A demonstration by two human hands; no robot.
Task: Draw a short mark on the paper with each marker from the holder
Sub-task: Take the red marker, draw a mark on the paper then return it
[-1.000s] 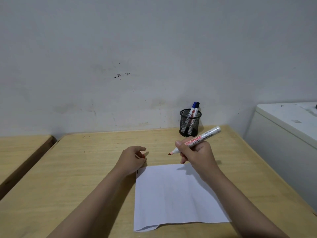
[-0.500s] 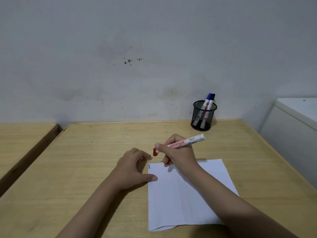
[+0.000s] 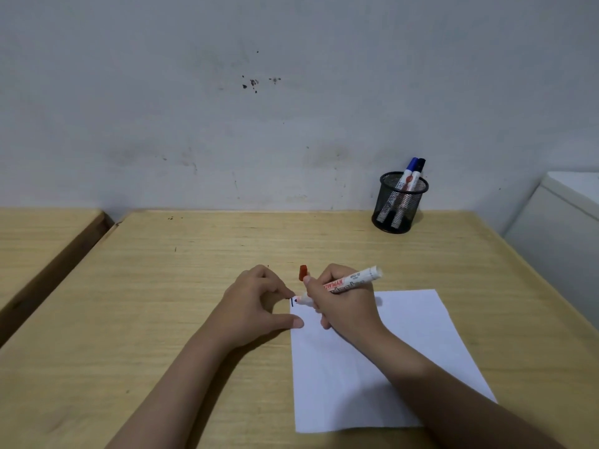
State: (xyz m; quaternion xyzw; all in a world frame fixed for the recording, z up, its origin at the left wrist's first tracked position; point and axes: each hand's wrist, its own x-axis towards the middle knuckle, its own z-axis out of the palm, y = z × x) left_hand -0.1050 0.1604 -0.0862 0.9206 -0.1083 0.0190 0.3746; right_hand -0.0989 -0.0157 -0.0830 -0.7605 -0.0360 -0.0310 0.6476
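Observation:
A white sheet of paper (image 3: 389, 358) lies on the wooden desk (image 3: 194, 286). My right hand (image 3: 346, 303) grips an uncapped red marker (image 3: 353, 281), whose tip touches the paper's top left corner beside a short black mark (image 3: 292, 301). The marker's red cap (image 3: 303, 273) stands on the desk just behind the hands. My left hand (image 3: 256, 306) rests on the desk at the paper's left edge, with its thumb on that edge, its fingers apart and nothing in it. A black mesh holder (image 3: 400, 205) at the back right contains a blue-capped marker (image 3: 411, 166) and a black-capped marker (image 3: 420, 166).
A stained white wall runs along the desk's far edge. A second wooden desk (image 3: 39, 241) stands to the left across a narrow gap. A white cabinet (image 3: 564, 228) stands against the desk's right side.
My right hand has brought the red marker's tip down to the paper's top left corner. The red cap now stands on the desk, and my left thumb has moved onto the paper's edge.

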